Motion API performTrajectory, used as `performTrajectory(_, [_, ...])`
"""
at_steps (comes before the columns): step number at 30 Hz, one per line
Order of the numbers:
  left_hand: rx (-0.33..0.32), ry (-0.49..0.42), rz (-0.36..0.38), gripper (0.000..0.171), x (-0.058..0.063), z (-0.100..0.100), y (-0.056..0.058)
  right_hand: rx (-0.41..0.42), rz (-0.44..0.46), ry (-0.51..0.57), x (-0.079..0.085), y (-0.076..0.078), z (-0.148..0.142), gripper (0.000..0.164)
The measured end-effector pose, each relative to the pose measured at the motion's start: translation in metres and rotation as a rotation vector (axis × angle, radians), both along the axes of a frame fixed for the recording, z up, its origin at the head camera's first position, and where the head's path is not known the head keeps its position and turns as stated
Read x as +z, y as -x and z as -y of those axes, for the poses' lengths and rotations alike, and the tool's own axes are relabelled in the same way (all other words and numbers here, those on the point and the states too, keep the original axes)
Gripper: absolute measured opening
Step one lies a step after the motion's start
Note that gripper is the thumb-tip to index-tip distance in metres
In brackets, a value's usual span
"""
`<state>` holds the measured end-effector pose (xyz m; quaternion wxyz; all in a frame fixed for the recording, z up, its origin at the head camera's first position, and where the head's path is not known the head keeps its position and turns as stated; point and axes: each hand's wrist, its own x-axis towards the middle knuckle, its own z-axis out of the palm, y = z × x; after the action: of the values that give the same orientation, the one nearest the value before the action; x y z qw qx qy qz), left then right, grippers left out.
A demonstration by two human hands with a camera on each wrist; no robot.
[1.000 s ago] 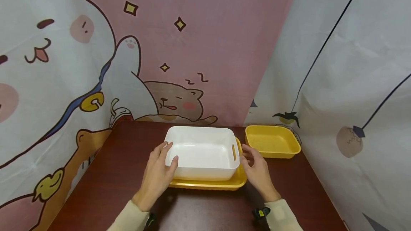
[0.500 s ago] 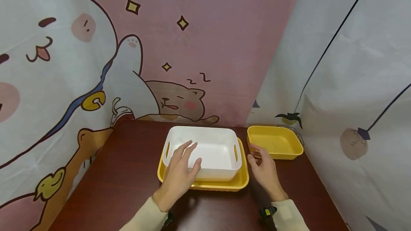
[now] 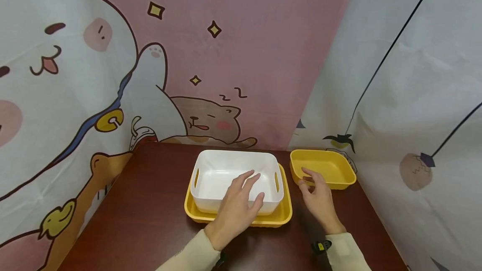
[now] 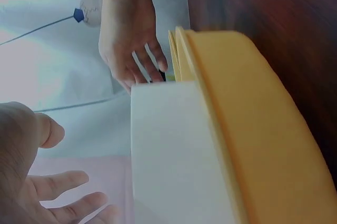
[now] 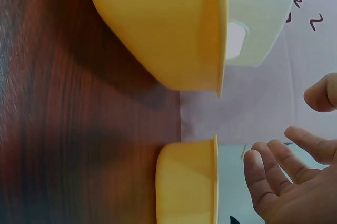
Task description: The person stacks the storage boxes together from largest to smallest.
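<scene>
A white bin [image 3: 220, 179] with cut-out side handles sits inside a larger yellow tray [image 3: 285, 204] on the table. My left hand [image 3: 238, 210] hovers over the front of the white bin, fingers spread and holding nothing. To the right, a smaller yellow bin [image 3: 327, 168] stands near the wall. Over its front left edge is my right hand [image 3: 320, 200], fingers relaxed with nothing between them. In the right wrist view, the fingers [image 5: 274, 168] are apart from the smaller yellow bin [image 5: 187, 182]. The left wrist view shows the left fingers [image 4: 60, 184] clear of the white bin [image 4: 168, 150].
The dark red-brown table [image 3: 143, 204] extends to the left and front of the bins. A cartoon-printed cloth [image 3: 271, 62] hangs behind the table, and a pale printed cloth [image 3: 406, 95] borders its right side.
My left hand has moved right, from the white bin's left side to over its front. My right hand has shifted right from the tray's side to the smaller yellow bin.
</scene>
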<state>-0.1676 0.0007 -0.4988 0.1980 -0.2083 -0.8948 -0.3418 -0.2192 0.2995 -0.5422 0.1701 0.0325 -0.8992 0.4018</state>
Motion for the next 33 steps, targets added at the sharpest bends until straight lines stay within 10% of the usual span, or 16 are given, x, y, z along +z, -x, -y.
performTrajectory(33, [-0.168,0.102,0.132,0.059,0.014,-0.129,0.005,-0.154,0.078,-0.07,-0.001,0.025,-0.075,0.053])
